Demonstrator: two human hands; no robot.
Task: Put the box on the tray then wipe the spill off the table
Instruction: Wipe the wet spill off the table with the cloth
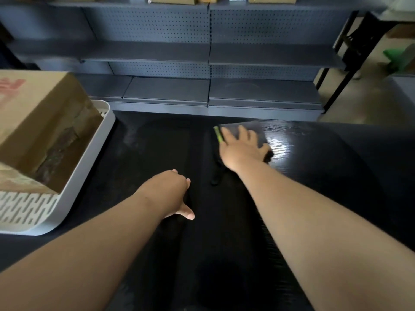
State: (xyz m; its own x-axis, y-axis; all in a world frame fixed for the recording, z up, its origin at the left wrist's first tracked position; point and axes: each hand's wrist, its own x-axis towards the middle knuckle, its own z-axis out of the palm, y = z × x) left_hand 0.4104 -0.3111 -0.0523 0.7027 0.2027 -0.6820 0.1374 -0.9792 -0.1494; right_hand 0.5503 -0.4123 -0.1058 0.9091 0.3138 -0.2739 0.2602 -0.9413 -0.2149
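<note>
Bench (336,176): dark; glossy patch beside cloth (259,131), spill or glare unclear.
Box (38,122): cardboard, already in tray, off the wiping area.
Tray (74,182): white, far left.
Left grip (170,191): empty, fingers bent down, probably bracing.
Right grip (241,149): fingers spread flat, pressing cloth to wipe.

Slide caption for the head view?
Cardboard box sits in the white tray; right hand presses a dark cloth on the black table.
</note>
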